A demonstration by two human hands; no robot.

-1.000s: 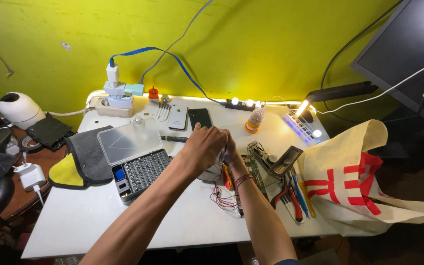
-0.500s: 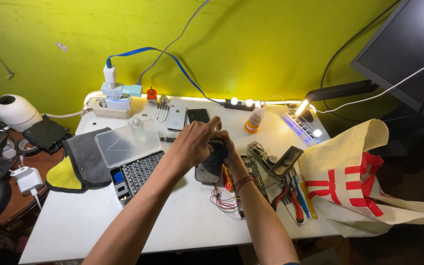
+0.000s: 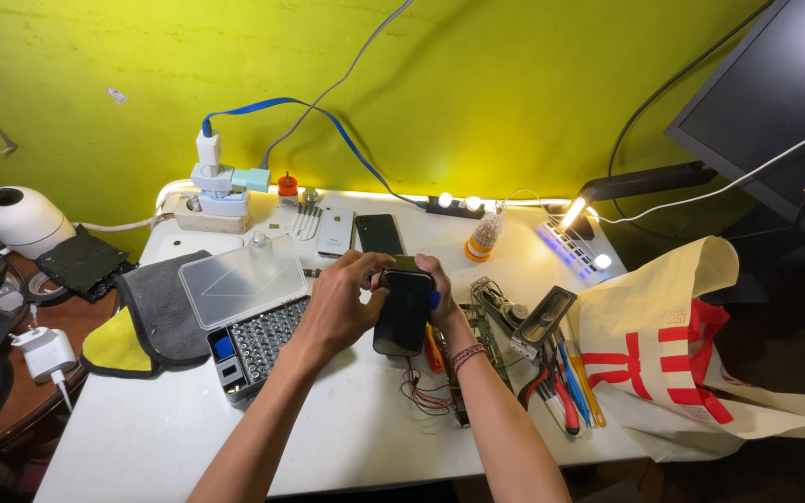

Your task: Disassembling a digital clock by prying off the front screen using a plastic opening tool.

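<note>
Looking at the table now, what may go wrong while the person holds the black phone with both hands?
1. The black phone is lifted above the table, gripped only by the left hand and the right hand; a slip might drop it onto the circuit board and red wires.
2. The left forearm passes close over the open screwdriver bit case; a careless move might knock it.

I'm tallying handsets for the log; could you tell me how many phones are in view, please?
3: a black phone held in both hands, a white phone and a dark phone lying side by side behind them. Others may be hidden.
</note>
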